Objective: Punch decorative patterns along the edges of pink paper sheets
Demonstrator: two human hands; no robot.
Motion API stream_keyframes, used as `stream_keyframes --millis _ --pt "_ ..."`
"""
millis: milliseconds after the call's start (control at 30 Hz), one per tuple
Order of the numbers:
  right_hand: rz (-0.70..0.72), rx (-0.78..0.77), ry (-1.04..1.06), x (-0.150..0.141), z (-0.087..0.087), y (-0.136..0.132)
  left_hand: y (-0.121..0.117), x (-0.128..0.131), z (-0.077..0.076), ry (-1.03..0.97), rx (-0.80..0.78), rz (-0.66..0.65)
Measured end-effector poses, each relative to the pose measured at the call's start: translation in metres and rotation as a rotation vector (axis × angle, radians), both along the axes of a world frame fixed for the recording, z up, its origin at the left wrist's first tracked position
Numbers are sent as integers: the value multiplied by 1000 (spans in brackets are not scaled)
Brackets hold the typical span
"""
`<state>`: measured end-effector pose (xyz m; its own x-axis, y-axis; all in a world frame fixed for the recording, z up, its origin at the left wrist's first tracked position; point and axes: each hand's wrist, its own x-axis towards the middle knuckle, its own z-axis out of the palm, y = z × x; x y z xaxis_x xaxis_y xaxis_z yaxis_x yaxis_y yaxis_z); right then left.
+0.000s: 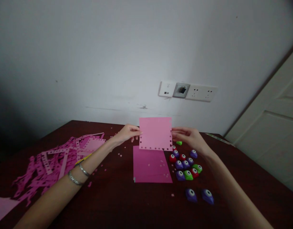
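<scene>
Head view: both hands (129,133) (188,137) hold pink card (155,133); bits (166,175) dot magenta paper (145,173).

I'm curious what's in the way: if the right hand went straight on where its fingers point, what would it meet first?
Most likely the pale pink sheet: the right hand is at its right edge. Past it, the left hand seems next in line, though depth is unclear.

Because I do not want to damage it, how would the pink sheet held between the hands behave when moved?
The pink sheet is probably light, as it looks thin. Held at its sides, it looks nearly flat, so it may be fairly stiff. The holes along its bottom edge could make tearing easier there.
</scene>
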<state>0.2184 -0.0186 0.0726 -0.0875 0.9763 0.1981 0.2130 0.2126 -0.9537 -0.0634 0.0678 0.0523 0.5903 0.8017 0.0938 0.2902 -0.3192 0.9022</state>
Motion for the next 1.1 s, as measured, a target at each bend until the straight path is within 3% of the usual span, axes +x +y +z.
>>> stream_keyframes --millis 267,633,900,1100 --pt "-5 -73 52 -13 -10 4 2 -8 10 28 57 36" --pt "-65 -46 104 -17 -25 14 8 -7 1 -72 48 55" --pt "27 40 -135 -12 -15 7 7 -10 12 -186 147 147" --pt "155 29 -344 -16 5 -9 -6 -12 24 -19 169 -103"
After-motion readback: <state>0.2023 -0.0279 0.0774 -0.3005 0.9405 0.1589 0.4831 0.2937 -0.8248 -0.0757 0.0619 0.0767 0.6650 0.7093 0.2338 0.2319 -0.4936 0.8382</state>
